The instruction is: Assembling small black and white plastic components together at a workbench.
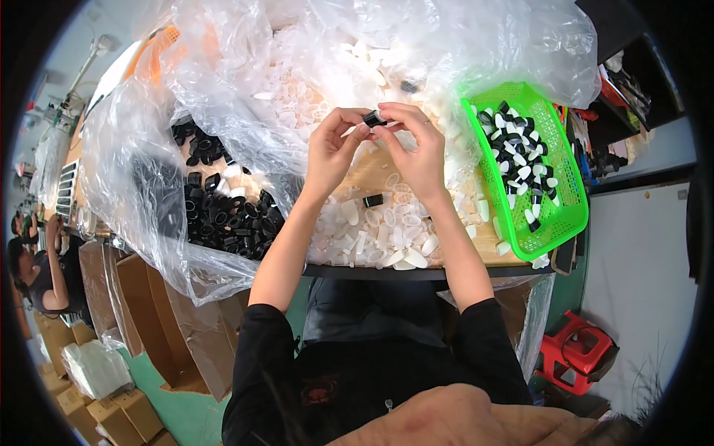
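Over the middle of the table, a small black plastic part (373, 119) with a white end is pinched between my two hands. My left hand (332, 149) closes its thumb and fingers on the black side. The fingers of my right hand (413, 149) are closed at the white end. Beneath my hands lie a loose black part (372, 201) and a spread of white and clear oval plastic pieces (394, 223). To the left, black ring-like parts (227, 219) are heaped in clear plastic. A bright green basket (576, 201) at the right holds several black-and-white assembled pieces (520, 149).
Crumpled clear plastic bags (483, 37) cover the table's back and left side. Open cardboard (160, 320) stands below the table's left side, and a red stool (576, 353) is on the floor at right. Another person (52, 275) sits at far left.
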### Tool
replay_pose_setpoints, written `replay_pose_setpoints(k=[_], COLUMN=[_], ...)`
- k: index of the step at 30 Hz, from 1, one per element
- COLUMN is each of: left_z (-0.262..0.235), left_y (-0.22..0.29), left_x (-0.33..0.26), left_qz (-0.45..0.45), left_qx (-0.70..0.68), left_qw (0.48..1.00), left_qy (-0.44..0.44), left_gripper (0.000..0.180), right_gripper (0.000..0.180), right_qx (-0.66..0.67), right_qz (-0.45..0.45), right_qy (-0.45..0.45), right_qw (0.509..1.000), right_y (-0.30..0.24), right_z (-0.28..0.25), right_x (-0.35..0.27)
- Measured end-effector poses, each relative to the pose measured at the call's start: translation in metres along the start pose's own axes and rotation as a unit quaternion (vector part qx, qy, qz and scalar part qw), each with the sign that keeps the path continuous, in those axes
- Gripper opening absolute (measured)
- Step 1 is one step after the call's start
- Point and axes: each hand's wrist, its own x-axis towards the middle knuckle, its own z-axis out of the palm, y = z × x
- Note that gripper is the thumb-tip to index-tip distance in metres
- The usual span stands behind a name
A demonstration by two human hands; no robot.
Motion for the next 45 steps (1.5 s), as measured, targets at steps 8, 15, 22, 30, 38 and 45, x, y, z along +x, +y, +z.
replay_pose_setpoints(k=[8, 15, 22, 30, 38, 45], left_z=[0.0, 0.0, -0.001, -0.004, -0.005, -0.004], left_y=[0.005, 0.011, 0.014, 0.022, 0.012, 0.01], left_x=[0.0, 0.002, 0.001, 0.003, 0.003, 0.002], left_qz=[0.014, -0.049, -0.054, -0.097, -0.098, -0.076], left_qx=[0.013, 0.023, -0.01, -0.041, 0.049, -0.002], left_qw=[1.0, 0.999, 0.998, 0.994, 0.994, 0.997], left_qy=[0.003, -0.005, 0.004, 0.006, -0.012, 0.006], left_gripper=[0.007, 0.008, 0.009, 0.005, 0.007, 0.008], right_gripper=[0.023, 0.021, 0.021, 0.017, 0.019, 0.018], right_qx=[0.054, 0.271, 0.275, 0.31, 0.297, 0.279], right_qz=[0.06, 0.235, 0.279, 0.291, 0.284, 0.283], right_qy=[-0.041, -0.043, -0.037, -0.03, -0.058, -0.025], right_qw=[0.996, 0.933, 0.919, 0.905, 0.91, 0.917], right_y=[-0.001, 0.003, 0.006, 0.009, 0.009, 0.008], right_z=[-0.003, -0.01, -0.013, -0.014, -0.011, -0.009], right_x=[0.0, 0.001, 0.002, 0.002, 0.0, 0.0])
